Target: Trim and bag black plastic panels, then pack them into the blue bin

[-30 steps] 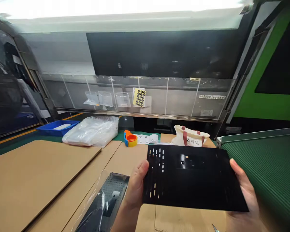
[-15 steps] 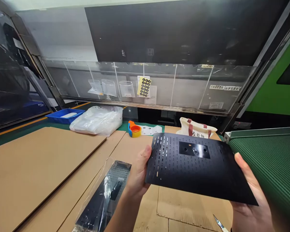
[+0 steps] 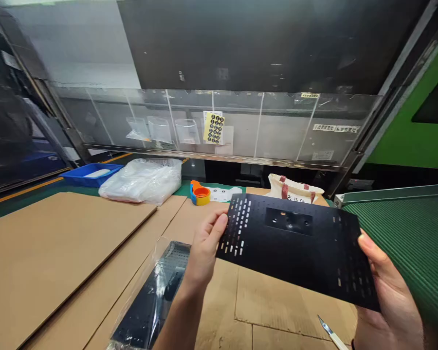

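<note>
I hold a flat black panel (image 3: 299,248) with rows of small slots and a square recess, above the cardboard-covered bench. My left hand (image 3: 203,248) grips its left edge, thumb on top by the slots. My right hand (image 3: 389,287) grips its right edge, thumb over the rim. The panel tilts down toward the right. Below my left forearm lies a second black slotted panel inside a clear plastic bag (image 3: 151,296).
Flat cardboard sheets (image 3: 58,253) cover the bench. At the back stand a blue tray (image 3: 89,174), a heap of clear bags (image 3: 142,181), an orange tape dispenser (image 3: 200,193), a cloth bag (image 3: 295,189). A knife blade (image 3: 330,330) lies near my right wrist. Green ribbed conveyor (image 3: 412,233) at right.
The panel has tipped flatter and turned, its right end dropping lower. Both hands kept their grip on its edges. The view has dipped slightly downward.
</note>
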`<state>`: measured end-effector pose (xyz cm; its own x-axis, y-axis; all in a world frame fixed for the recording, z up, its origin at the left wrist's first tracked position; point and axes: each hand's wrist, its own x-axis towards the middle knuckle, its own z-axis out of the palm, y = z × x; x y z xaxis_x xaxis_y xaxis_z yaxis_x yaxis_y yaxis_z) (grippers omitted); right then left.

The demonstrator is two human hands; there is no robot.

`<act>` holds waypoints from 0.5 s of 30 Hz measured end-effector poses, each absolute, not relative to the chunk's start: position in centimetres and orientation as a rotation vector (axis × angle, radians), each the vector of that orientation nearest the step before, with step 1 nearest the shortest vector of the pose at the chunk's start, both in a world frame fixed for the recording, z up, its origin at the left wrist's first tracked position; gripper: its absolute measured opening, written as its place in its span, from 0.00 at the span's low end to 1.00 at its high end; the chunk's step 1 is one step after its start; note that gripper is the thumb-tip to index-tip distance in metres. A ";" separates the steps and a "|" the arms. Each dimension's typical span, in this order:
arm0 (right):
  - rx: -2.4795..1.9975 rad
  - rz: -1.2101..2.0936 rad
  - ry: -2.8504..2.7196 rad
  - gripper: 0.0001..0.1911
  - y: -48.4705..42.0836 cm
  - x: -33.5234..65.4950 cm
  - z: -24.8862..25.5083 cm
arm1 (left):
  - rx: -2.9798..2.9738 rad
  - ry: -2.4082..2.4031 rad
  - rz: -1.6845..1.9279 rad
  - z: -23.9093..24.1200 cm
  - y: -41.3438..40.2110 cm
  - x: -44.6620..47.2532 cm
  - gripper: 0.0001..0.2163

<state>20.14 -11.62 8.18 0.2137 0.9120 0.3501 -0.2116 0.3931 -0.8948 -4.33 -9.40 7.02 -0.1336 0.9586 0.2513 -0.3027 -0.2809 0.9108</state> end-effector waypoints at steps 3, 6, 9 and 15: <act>-0.763 1.010 -0.975 0.12 -11.7 19.8 8.2 | 1.303 1.044 1.630 6.9 -9.1 -5.2 0.16; -0.675 0.954 -1.065 0.11 -11.9 19.2 7.7 | 1.427 1.148 1.663 6.9 -9.0 -5.4 0.18; -0.681 0.701 -1.345 0.13 -12.4 18.7 7.2 | 1.463 1.221 1.747 6.5 -8.9 -5.1 0.22; -0.601 -0.156 -1.790 0.31 -13.1 18.5 6.9 | 1.049 0.896 2.032 6.6 -9.7 -3.2 0.17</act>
